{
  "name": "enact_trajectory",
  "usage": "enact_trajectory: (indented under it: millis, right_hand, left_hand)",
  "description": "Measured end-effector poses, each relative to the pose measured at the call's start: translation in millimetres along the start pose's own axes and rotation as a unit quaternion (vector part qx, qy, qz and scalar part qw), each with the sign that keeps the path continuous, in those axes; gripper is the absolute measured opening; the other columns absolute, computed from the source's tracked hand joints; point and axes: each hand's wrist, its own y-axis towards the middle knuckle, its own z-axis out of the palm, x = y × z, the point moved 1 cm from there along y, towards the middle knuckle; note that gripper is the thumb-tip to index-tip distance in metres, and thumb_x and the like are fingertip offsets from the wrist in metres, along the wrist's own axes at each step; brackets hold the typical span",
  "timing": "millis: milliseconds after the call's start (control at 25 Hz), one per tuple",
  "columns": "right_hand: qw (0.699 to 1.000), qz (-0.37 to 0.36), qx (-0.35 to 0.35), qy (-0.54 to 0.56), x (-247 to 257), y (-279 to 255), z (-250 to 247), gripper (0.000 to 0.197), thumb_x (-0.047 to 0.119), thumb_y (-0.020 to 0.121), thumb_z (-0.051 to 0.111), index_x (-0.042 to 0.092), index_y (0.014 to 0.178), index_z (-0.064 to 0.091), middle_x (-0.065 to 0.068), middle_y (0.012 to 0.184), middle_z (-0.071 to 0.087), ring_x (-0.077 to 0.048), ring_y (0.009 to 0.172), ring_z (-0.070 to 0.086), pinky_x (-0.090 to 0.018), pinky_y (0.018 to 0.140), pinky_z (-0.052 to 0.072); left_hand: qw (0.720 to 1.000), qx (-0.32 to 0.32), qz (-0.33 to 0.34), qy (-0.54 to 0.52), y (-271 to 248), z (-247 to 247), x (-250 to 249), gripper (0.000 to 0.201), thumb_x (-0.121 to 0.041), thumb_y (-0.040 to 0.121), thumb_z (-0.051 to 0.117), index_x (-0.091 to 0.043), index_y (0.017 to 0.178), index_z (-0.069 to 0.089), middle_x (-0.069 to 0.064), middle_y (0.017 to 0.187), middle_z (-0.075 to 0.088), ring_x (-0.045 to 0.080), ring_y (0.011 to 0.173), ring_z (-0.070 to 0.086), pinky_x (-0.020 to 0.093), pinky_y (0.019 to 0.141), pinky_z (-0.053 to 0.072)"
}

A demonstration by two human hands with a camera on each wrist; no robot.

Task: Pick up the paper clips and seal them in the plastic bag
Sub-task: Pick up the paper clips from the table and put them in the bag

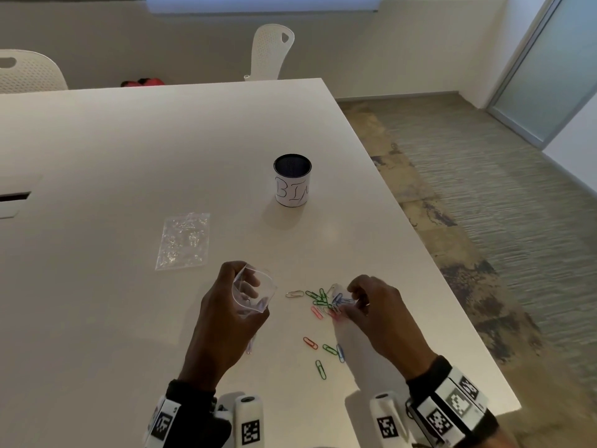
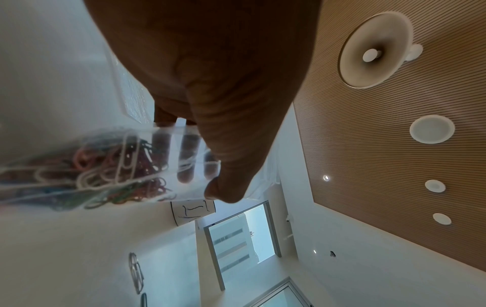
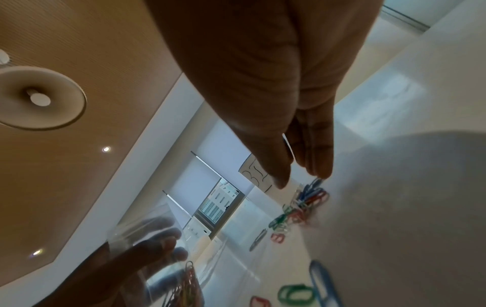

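My left hand (image 1: 250,287) grips a clear plastic bag (image 1: 255,294) and holds its mouth open just above the table. In the left wrist view the bag (image 2: 168,145) has several coloured paper clips (image 2: 92,170) in its bottom, with my left hand (image 2: 205,182) curled round the rim. To the right, my right hand (image 1: 350,297) pinches blue clips at the edge of a pile of paper clips (image 1: 323,300). In the right wrist view my right hand (image 3: 302,180) has its fingertips on the pile (image 3: 310,195). Several loose clips (image 1: 320,369) lie nearer me.
A second clear bag (image 1: 182,240) lies flat on the white table (image 1: 129,140) to the far left of my hands. A dark cup with a white label (image 1: 292,181) stands behind the pile. The table's right edge (image 1: 452,286) runs close to my right hand.
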Motion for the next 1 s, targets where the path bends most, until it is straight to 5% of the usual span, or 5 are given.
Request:
enact_trajectory:
  millis: [160, 440, 720, 880, 1000]
  right_hand:
    - [0.994, 0.038, 0.070, -0.073, 3.9, -1.3, 5.7, 0.077, 0.054, 0.077, 0.081, 0.020, 0.140, 0.053, 0.003, 0.130, 0.052, -0.014, 0.109, 0.060, -0.031, 0.098, 0.056]
    - [0.996, -0.013, 0.024, -0.082, 22.6, 14.2, 21.1, 0.017, 0.027, 0.093, 0.072, 0.017, 0.106, 0.074, 0.002, 0.107, 0.063, -0.015, 0.091, 0.067, -0.029, 0.085, 0.061]
    - [0.989, -0.047, 0.054, -0.127, 22.6, 29.2, 10.1, 0.010, 0.017, 0.096, 0.069, 0.012, 0.094, 0.077, -0.001, 0.101, 0.073, -0.014, 0.088, 0.072, -0.013, 0.067, 0.054]
    - [0.999, -0.004, 0.044, 0.014, 10.1, 42.2, -7.1, 0.008, 0.007, 0.085, 0.080, 0.015, 0.086, 0.081, 0.003, 0.081, 0.079, -0.005, 0.068, 0.072, -0.008, 0.067, 0.054]
    - [0.971, 0.051, 0.063, 0.223, 15.7, 41.5, -24.0, 0.011, 0.000, 0.085, 0.079, 0.009, 0.091, 0.079, -0.009, 0.080, 0.080, -0.025, 0.078, 0.079, -0.030, 0.079, 0.065]
  left_hand:
    - [1.000, -0.001, 0.000, -0.004, 1.2, -0.8, 1.5, 0.048, -0.011, 0.080, 0.084, -0.026, 0.112, 0.053, -0.006, 0.099, 0.068, 0.015, 0.091, 0.070, 0.013, 0.071, 0.058]
    - [1.000, 0.003, 0.008, 0.001, 4.4, 0.4, 5.0, 0.050, -0.009, 0.079, 0.084, -0.028, 0.112, 0.051, -0.009, 0.099, 0.067, 0.014, 0.092, 0.069, 0.018, 0.072, 0.060]
    - [1.000, 0.014, 0.016, 0.016, 5.9, 2.1, 5.4, 0.055, -0.009, 0.078, 0.084, -0.035, 0.111, 0.048, -0.015, 0.100, 0.065, 0.010, 0.094, 0.066, 0.023, 0.073, 0.062]
    - [1.000, 0.013, 0.016, 0.010, 5.2, 1.6, 4.3, 0.053, -0.009, 0.078, 0.084, -0.032, 0.112, 0.049, -0.015, 0.100, 0.064, 0.009, 0.093, 0.066, 0.022, 0.072, 0.061]
    - [1.000, 0.011, 0.015, 0.002, 4.7, 1.9, 3.7, 0.051, -0.009, 0.079, 0.083, -0.030, 0.112, 0.050, -0.014, 0.099, 0.064, 0.010, 0.093, 0.065, 0.024, 0.072, 0.061]
